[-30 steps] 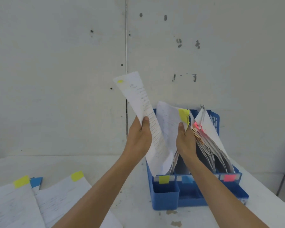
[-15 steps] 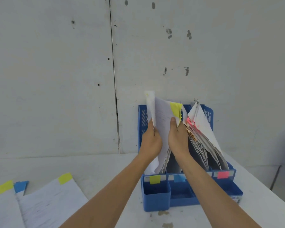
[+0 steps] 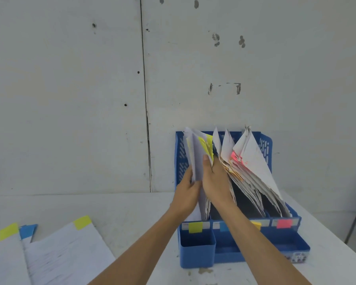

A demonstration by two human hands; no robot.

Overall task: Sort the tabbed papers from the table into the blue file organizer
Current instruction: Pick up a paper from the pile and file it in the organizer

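Seating the sheet in the organizer's leftmost slot, above the yellow label, needs a straight descent, I judge. Curled fingers of the left hand pinch the sheet's near edge. The right hand grips the filed stack, thumb pressed on its front, holding a gap. Keep that gap wide so the bottom edge cannot snag. More papers lie on the table, well left.
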